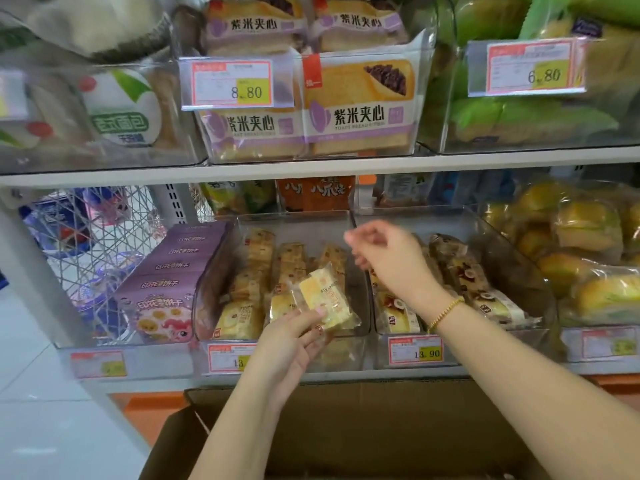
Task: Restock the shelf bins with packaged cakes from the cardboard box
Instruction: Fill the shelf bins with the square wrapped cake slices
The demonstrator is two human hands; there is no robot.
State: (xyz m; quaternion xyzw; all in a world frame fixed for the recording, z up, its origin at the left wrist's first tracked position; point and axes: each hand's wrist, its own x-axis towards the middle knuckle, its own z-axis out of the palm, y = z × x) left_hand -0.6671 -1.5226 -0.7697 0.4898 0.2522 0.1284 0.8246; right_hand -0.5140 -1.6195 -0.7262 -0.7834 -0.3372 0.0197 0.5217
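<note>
As a person stands at a shop shelf, the left arm reaches up from the lower centre of the view with the palm turned upward. The left hand [294,336] is raised just in front of the middle clear bin [294,216]. Its thumb and fingers are closed on the lower edge of a packaged cake [325,299], a pale yellow slice in clear wrap. The cake is tilted and sits over the front of that bin, above the rows of similar yellow cakes [242,317] already stacked inside.

The right arm comes in from the lower right and crosses diagonally, with a thin gold bracelet [445,311] at the wrist. The right hand [384,258] hovers above the divide between the middle bin and the neighbouring bin [512,265] on the right. Its wrist is bent, its fingers are loosely curled and slightly blurred, and nothing shows in its grasp.

The open cardboard box [346,427] lies below both forearms at the foot of the shelf, and its inside is in shadow. A price tag [415,351] reading 13.90 is fixed to the front of the right-hand bin. Purple biscuit boxes [173,282] stand just left of the middle bin, and packs of toast bread [360,109] fill the shelf above.
</note>
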